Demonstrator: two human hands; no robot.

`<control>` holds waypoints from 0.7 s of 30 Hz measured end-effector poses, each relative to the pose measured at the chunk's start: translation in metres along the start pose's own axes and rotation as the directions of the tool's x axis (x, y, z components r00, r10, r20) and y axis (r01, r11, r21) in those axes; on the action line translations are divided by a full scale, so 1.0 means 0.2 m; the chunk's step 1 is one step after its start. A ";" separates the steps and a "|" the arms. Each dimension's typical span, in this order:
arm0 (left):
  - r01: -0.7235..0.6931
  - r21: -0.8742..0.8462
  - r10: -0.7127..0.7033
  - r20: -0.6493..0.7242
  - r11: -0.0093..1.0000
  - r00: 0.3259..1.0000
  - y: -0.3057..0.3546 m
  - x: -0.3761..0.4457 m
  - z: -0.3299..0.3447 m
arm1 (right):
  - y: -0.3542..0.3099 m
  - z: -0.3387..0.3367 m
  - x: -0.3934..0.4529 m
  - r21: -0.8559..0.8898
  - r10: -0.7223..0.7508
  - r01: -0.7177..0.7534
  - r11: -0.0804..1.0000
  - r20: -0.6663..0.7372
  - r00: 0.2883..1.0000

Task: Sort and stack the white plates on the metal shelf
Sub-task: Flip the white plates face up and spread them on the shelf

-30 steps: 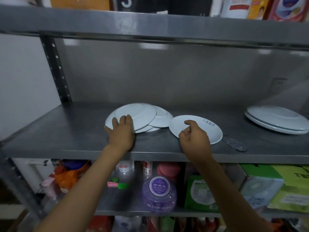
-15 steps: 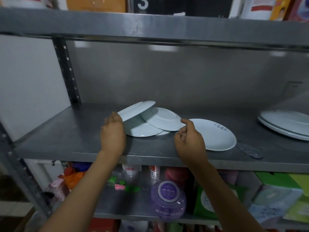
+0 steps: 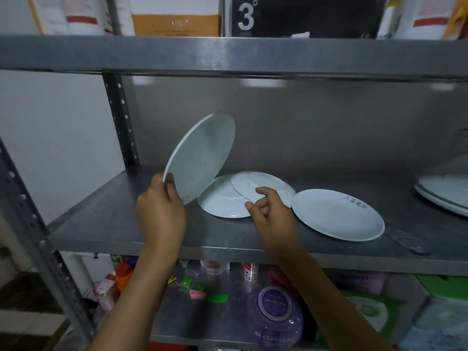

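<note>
Our left hand (image 3: pixel 162 214) gripping a raised, steeply tilted white plate (image 3: pixel 200 158) by its rim, our right hand (image 3: pixel 272 211) loosely curled, seemingly holding nothing, over two upturned plates (image 3: pixel 228 201) on the metal shelf (image 3: pixel 106 224), nearby plate (image 3: pixel 336 214) with blurred grey lettering, "3°" box (image 3: pixel 298 16) above, "BOFON" jar (image 3: pixel 274 315) below.

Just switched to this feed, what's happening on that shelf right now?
A person is sorting white plates on the metal shelf. The left hand grips the rim of a tilted plate, lifted steeply off the pile. The right hand, fingers curled, is at the edge of a small upside-down plate that lies on a larger upside-down plate. A printed plate lies face up to the right, and a stack of plates sits at the far right.
</note>
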State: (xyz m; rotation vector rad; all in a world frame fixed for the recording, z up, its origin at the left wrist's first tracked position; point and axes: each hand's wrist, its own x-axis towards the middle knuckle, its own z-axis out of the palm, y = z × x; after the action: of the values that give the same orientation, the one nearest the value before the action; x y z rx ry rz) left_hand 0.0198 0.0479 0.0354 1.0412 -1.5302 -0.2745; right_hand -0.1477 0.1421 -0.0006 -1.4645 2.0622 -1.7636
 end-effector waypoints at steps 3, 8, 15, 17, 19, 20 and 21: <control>0.238 -0.348 -0.214 0.105 0.907 0.971 0.05 0.01 -0.01 | -0.02 0.02 0.02 0.145 0.105 -0.106 0.984 0.015 0.994; 0.542 -0.560 -0.343 0.426 0.627 0.837 0.17 -0.03 -0.01 | -0.07 -0.04 0.04 0.403 0.246 -0.250 0.880 0.064 0.967; 0.679 -0.545 -0.271 0.645 0.492 0.714 0.26 -0.12 0.14 | -0.07 -0.26 0.03 0.467 0.326 -0.284 0.838 -0.010 0.945; 0.691 -0.541 -0.239 0.678 0.480 0.696 0.30 -0.16 0.20 | -0.05 -0.34 0.02 0.463 0.339 -0.273 0.843 -0.064 0.939; 0.705 -0.537 -0.185 0.719 0.463 0.670 0.36 -0.21 0.27 | -0.02 -0.42 0.00 0.472 0.352 -0.252 0.845 -0.136 0.926; 0.701 -0.540 -0.141 0.737 0.465 0.661 0.38 -0.23 0.29 | 0.00 -0.45 0.00 0.483 0.365 -0.246 0.840 -0.168 0.916; 0.697 -0.539 -0.088 0.758 0.473 0.646 0.42 -0.26 0.32 | 0.03 -0.50 -0.01 0.491 0.380 -0.242 0.837 -0.203 0.902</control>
State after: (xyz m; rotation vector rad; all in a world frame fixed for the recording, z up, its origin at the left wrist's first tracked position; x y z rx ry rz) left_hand -0.0794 0.1092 0.0406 0.5288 -1.3949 -1.7282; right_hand -0.2079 0.2172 0.0280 -0.7199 1.6869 -2.2122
